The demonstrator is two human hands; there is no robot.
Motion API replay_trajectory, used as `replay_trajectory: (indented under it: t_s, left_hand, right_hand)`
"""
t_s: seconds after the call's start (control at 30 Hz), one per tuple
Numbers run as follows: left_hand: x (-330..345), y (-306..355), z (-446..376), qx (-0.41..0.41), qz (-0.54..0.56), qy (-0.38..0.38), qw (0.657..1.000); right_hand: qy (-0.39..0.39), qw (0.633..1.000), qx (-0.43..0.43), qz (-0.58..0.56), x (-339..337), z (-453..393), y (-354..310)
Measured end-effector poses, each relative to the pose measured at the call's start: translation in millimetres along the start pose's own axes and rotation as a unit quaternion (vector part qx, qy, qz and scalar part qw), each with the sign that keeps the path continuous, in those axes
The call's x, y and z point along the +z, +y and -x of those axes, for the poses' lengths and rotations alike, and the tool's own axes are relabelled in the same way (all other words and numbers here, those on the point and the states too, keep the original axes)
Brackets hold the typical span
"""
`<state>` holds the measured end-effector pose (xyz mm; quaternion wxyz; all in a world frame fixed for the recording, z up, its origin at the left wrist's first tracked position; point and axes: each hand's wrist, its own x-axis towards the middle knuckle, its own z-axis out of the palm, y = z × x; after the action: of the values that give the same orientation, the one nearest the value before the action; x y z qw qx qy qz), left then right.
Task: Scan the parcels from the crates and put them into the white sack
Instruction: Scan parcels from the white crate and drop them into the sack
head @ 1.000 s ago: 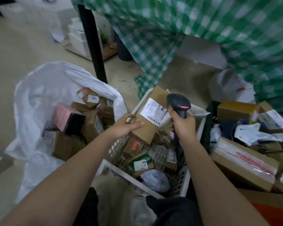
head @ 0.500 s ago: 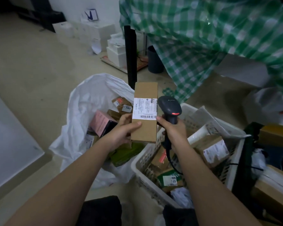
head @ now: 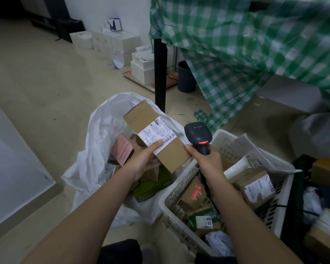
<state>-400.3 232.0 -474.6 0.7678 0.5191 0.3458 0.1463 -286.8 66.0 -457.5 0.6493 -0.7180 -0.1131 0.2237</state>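
Both forearms stretched forward. Left hand [head: 144,161] gripped long cardboard parcel [head: 156,136], tilted, label up, above open white sack [head: 95,130]. Right hand [head: 206,161] clenched around barcode scanner [head: 198,136], above white crate [head: 179,189], just beside parcel.

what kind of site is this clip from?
Probably a small parcel sorting or pickup point, informal. Labelled cardboard parcels fill a white plastic crate and a white sack on the floor; the right hand holds a barcode scanner.
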Motion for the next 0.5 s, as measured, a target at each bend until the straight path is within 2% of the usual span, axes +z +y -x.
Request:
replay_trajectory:
  t_s: [0.2, 0.3, 0.5]
  left_hand:
    - [15.6, -1.7, -1.9, 0.007, -0.001, -0.016, 1.000]
    - [22.3, 1.2, -5.9, 0.025, -0.029, -0.006, 0.999]
    - [37.1, -4.2, -9.3, 0.029, -0.017, 0.002, 0.999]
  right_hand:
    - [0.013, 1.000, 0.012, -0.016, -7.2, -0.8, 2.4]
    - [0.036, 0.999, 0.012, -0.036, -11.6, -0.6, 1.5]
    - [0.060, 0.996, 0.030, -0.058, -19.8, -2.3, 4.5]
